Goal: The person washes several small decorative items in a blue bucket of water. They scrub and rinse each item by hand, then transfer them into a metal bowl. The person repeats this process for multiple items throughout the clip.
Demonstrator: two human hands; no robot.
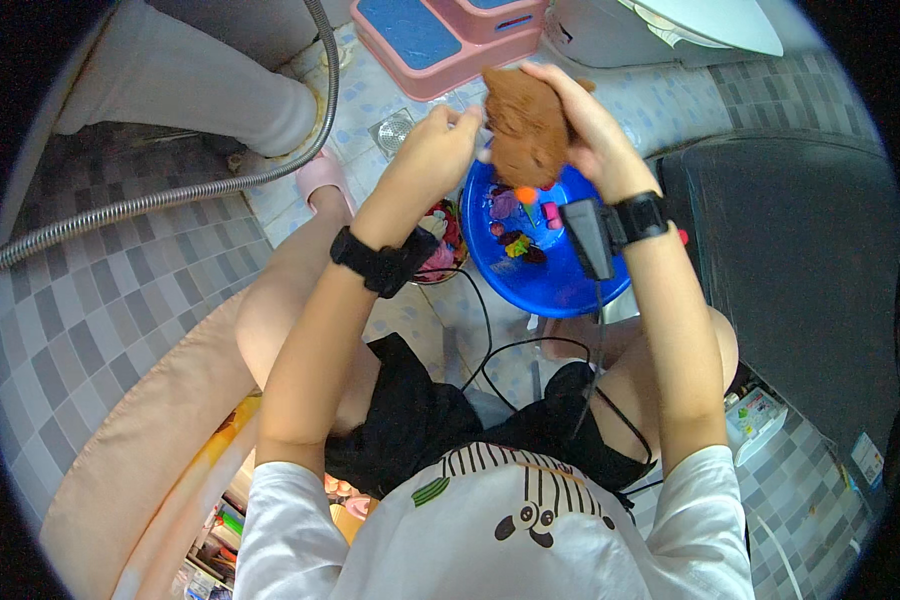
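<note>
My right hand is wrapped round the side of a brown furry plush toy, holding it up over a round blue basin. My left hand is closed at the toy's left edge, its fingers pinched together. A small whitish bit shows by those fingertips, too little of it to name. Under the toy, the basin holds several small colourful pieces, among them an orange ball and a pink piece. Just left of the basin, partly behind my left wrist, a bowl holds more colourful pieces.
Black cables run from both wrist devices across my lap. A pink step stool stands beyond the basin. A metal hose curves past a white pedestal on the left. A dark panel stands close on the right. A floor drain lies ahead.
</note>
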